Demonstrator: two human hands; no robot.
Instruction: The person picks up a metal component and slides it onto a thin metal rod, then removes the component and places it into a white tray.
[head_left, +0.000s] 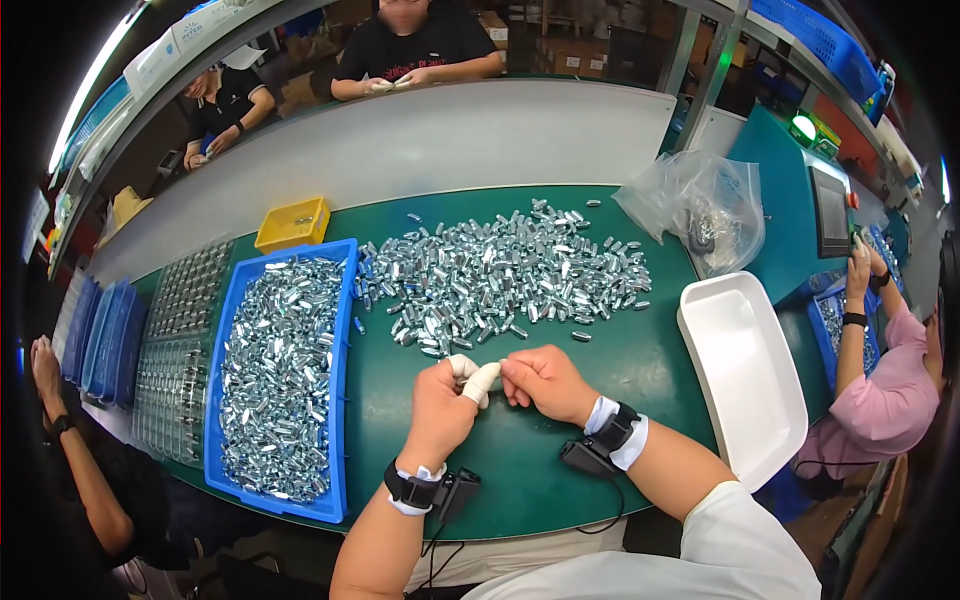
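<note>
My left hand (445, 400) is over the near edge of the green table, with white finger cots (482, 382) on its thumb and forefinger. Its fingers are curled in, and whatever they may hold is hidden. Beside it my right hand (548, 384) is closed, its thumb and forefinger pinched at the tip of the white cot on the left thumb. Just beyond both hands spreads a loose pile of small shiny metal cylinders (500, 275). To the left stands a long blue tray (345, 400) filled with the same kind of cylinders.
A white plastic tub (745, 375) is at the right, below a clear plastic bag (735, 195). Clear compartment trays (172, 400) and a yellow bin (293, 224) lie left. A grey partition (450, 145) closes the far side; several people work around. A screen machine (830, 210) stands right.
</note>
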